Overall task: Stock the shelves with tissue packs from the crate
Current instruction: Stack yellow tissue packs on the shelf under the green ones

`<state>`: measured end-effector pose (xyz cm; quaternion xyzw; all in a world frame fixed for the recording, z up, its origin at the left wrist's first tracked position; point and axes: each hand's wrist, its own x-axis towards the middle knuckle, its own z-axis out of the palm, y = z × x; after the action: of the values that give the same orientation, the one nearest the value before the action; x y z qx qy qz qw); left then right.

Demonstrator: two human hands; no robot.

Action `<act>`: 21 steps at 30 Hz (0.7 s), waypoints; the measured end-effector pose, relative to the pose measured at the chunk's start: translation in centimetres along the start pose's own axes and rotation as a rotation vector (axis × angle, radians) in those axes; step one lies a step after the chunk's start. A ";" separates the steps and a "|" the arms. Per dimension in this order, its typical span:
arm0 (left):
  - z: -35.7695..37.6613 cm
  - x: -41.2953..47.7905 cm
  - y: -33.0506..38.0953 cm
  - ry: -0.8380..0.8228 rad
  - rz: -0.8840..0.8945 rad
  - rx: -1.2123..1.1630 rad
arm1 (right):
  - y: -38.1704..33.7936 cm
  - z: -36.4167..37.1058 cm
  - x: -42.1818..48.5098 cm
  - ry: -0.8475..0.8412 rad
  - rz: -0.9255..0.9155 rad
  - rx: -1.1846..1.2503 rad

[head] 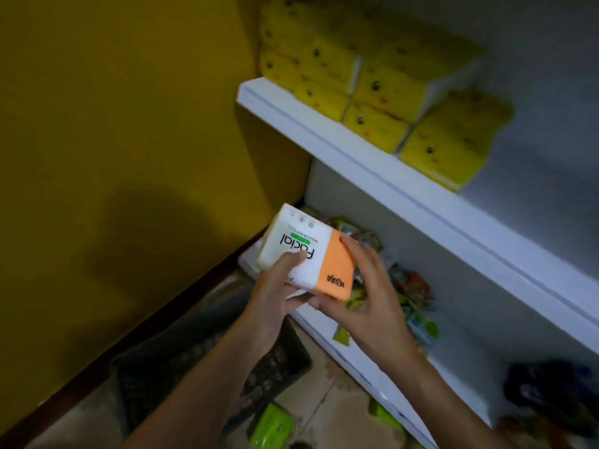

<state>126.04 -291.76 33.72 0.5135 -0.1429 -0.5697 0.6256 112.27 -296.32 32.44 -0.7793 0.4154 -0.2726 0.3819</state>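
White-and-orange tissue pack (308, 251), gripped by left hand (275, 299) and right hand (372, 296), lies roughly parallel to the lower shelf (363, 374) front, right hand shelf-side.

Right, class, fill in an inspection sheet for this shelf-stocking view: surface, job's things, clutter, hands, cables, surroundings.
Surface: white upper shelf and white lower shelf, both partly stocked.
Job's things: white-and-orange wrapped tissue pack held before the lower shelf; yellow tissue packs stacked on the upper shelf; dark slatted plastic crate on the tiled floor, contents unclear.
Clutter: colourful snack packets on the lower shelf; bright green packs on the floor.
Hands: left hand and right hand both grip the white-and-orange pack.
Cables: nothing seen.
Surroundings: mustard-yellow wall at left.
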 end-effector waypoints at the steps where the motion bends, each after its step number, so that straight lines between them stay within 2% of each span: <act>1: 1.6 -0.3 0.4 -0.033 0.008 0.013 | -0.5 -1.7 -0.7 0.027 0.019 0.094; 5: 8.6 -1.5 1.1 -0.129 -0.023 0.002 | -1.6 -8.2 -3.4 0.187 0.064 0.270; 8: 14.3 -2.9 0.7 -0.290 -0.096 -0.039 | -1.9 -14.0 -6.1 0.371 0.113 0.316; 11: 19.1 -4.4 -0.5 -0.504 -0.163 0.158 | -1.5 -20.8 -8.6 0.520 0.197 0.350; 14: 23.9 -5.5 -2.0 -0.772 -0.231 0.530 | -0.1 -27.0 -10.2 0.392 0.246 0.370; 16: 27.3 -5.9 -3.1 -0.869 -0.267 0.634 | 0.6 -30.3 -11.5 0.291 0.290 0.431; 18: 30.6 -6.2 -4.3 -0.902 -0.250 0.690 | 1.6 -33.0 -13.2 0.308 0.312 0.430; 21: 35.3 -6.8 -6.9 -0.812 -0.084 0.775 | 4.5 -36.6 -16.9 0.529 0.350 0.457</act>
<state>93.02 -301.67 46.12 0.4506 -0.5505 -0.6517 0.2629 74.59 -296.97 47.43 -0.4942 0.5548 -0.4803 0.4661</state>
